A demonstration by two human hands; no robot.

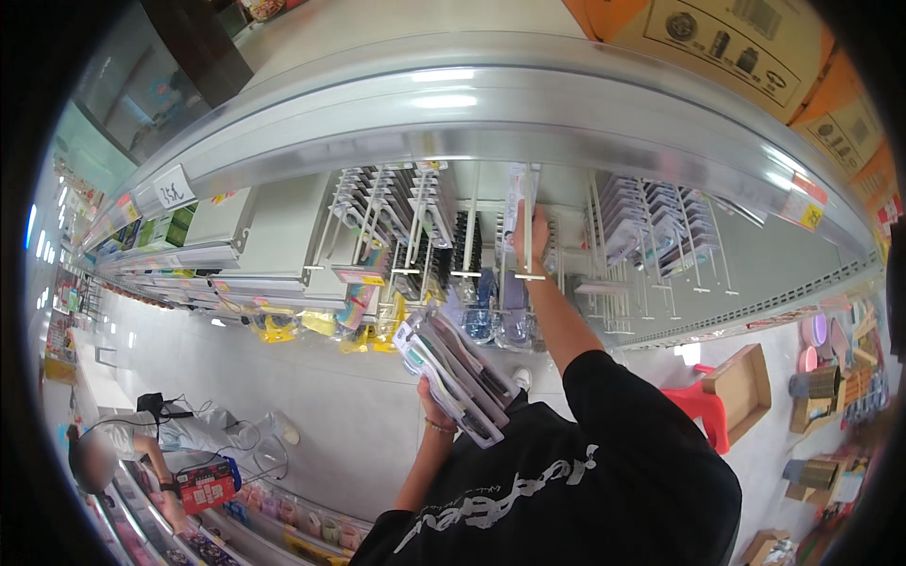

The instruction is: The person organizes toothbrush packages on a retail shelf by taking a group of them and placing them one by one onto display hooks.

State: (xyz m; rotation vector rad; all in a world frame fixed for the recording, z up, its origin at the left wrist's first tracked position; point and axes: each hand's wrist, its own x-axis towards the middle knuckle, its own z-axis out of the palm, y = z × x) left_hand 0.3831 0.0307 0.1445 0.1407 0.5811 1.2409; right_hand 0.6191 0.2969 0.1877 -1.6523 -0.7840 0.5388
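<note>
My left hand (435,406) is closed round a stack of long clear plastic packs (458,373) with slim dark and pale items inside, held tilted in front of my chest. The kind of item cannot be made out. My right arm stretches up to the display rack, where my right hand (538,236) is closed at the side of a long white pack (515,208) beside a metal peg hook (528,255). Its fingertips are partly hidden. Similar packs hang in rows on hooks to the left (432,208) and right (623,222).
A clear-edged upper shelf (444,99) runs above the hooks. Shelf boards (274,236) extend on the left. Behind me on the right are a red stool (703,410) and an open cardboard box (741,396). At lower left another person holds a red box (208,486).
</note>
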